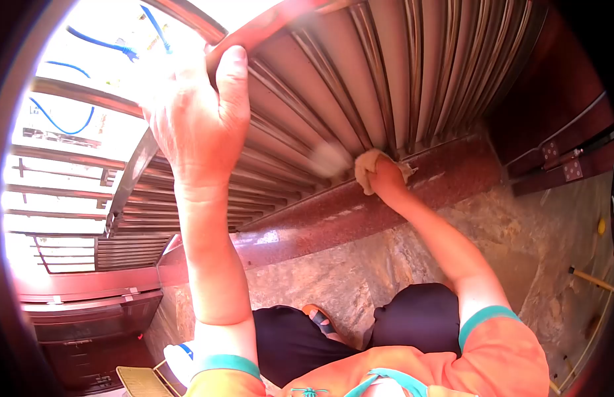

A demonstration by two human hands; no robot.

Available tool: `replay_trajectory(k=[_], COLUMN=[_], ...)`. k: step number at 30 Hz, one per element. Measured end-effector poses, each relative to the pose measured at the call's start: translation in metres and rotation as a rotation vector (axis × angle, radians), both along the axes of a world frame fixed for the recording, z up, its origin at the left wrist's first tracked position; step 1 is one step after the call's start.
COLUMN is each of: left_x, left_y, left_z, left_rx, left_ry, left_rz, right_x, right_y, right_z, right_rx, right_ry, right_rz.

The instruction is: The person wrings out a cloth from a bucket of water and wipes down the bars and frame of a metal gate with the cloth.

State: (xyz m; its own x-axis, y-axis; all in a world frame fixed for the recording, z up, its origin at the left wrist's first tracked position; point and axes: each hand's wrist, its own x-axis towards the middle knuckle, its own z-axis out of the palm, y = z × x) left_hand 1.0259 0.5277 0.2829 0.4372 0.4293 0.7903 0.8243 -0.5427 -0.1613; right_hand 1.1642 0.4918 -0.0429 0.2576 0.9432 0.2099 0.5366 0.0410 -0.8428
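Note:
My left hand [198, 122] is raised and closed over the dark red top rail [274, 28], its thumb lying along the near side; glare washes out the fingers. Low down, my right hand [386, 175] is closed around a beige cloth [366, 169]. The cloth presses against the foot of the shiny metal bars [370, 66], where they meet a red stone ledge [333, 221].
Bright daylight and blue cords [98, 43] show beyond the bars at left. A dark red panel with metal hinges [562, 162] stands at right. Below lies a mottled stone floor [307, 274]. A yellow-handled stick [591, 279] is at far right, a yellow rack [145, 382] at lower left.

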Motion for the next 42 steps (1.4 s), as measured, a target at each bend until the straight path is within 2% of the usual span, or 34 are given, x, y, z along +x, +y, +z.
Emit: replay_trajectory(k=[2, 4, 5, 6, 7, 9, 10, 11, 13, 14, 15, 17, 20, 21, 23, 25, 27, 31, 32, 34, 36, 37, 39, 40, 42], left_x=[-0.003, -0.003, -0.003, -0.004, -0.003, 0.001, -0.015, -0.008, 0.003, 0.008, 0.019, 0.023, 0.021, 0.017, 0.010, 0.009, 0.013, 0.013, 0.008, 0.009, 0.002, 0.003, 0.005, 0.003, 0.000], left_y=[0.003, -0.001, -0.002, 0.003, 0.002, -0.003, 0.014, 0.005, -0.007, -0.011, -0.019, -0.020, -0.012, -0.010, -0.003, 0.001, 0.002, 0.002, 0.005, 0.002, 0.006, 0.007, -0.008, -0.008, -0.007], left_z=[-0.002, 0.002, 0.003, 0.002, 0.003, 0.003, -0.003, 0.003, 0.000, 0.000, -0.002, -0.004, -0.008, -0.009, -0.009, -0.011, -0.012, -0.009, -0.006, -0.007, -0.008, -0.005, -0.002, 0.000, -0.001], left_rx=[0.035, -0.047, -0.091, -0.033, -0.065, -0.092, 0.021, -0.467, -0.446, -0.559, -0.564, -0.493, -0.550, -0.494, -0.377, -0.311, -0.243, -0.230, -0.219, -0.104, -0.035, 0.027, -0.131, -0.124, -0.117], left_ry=[-0.001, 0.024, 0.041, 0.033, 0.001, -0.010, 0.043, -0.310, -0.351, -0.451, -0.466, -0.467, -0.429, -0.372, -0.266, -0.241, -0.214, -0.178, -0.180, -0.112, -0.088, -0.052, -0.052, -0.041, -0.025], left_rz=[-0.033, -0.039, -0.043, -0.069, -0.124, -0.118, -0.231, -0.200, -0.184, -0.194, -0.256, -0.192, -0.325, -0.300, -0.245, -0.273, -0.309, -0.316, -0.217, -0.187, -0.101, -0.135, -0.041, -0.053, -0.075], right_x=[-0.006, -0.022, -0.027, -0.029, -0.031, -0.039, -0.044, -0.046, -0.046, -0.046, -0.048, -0.051, -0.049, -0.049, -0.048, -0.047, -0.048, -0.032, -0.032, -0.030, -0.024, -0.021, -0.016, -0.012, -0.013], right_y=[-0.014, 0.001, -0.001, -0.005, -0.001, 0.008, 0.014, 0.018, 0.023, 0.026, 0.024, 0.020, 0.009, 0.006, 0.006, 0.002, 0.007, 0.005, 0.004, 0.004, 0.003, 0.002, -0.002, -0.001, -0.013], right_z=[0.037, 0.085, 0.129, 0.171, 0.191, 0.229, 0.247, 0.254, 0.239, 0.230, 0.217, 0.182, 0.119, 0.092, 0.017, -0.026, -0.066, -0.071, -0.069, -0.063, -0.054, -0.049, -0.043, -0.036, 0.007], right_rx=[0.147, 0.417, 0.460, 0.497, 0.666, 0.811, 0.843, 0.873, 0.859, 0.854, 0.746, 0.551, 0.283, 0.186, 0.169, -0.115, -0.165, -0.299, -0.291, -0.270, -0.307, -0.331, -0.369, -0.386, -0.184], right_ry=[-0.029, -0.094, -0.077, -0.058, -0.083, -0.186, -0.186, -0.183, -0.267, -0.307, -0.341, -0.405, -0.635, -0.704, -0.689, -0.545, -0.443, -0.270, -0.237, -0.174, -0.234, -0.263, -0.222, -0.205, -0.163], right_rz=[0.037, 0.032, -0.026, -0.088, -0.110, -0.222, -0.294, -0.364, -0.364, -0.360, -0.341, -0.303, -0.237, -0.201, -0.155, -0.092, -0.097, 0.044, 0.035, 0.009, 0.051, 0.075, 0.120, 0.133, 0.103])
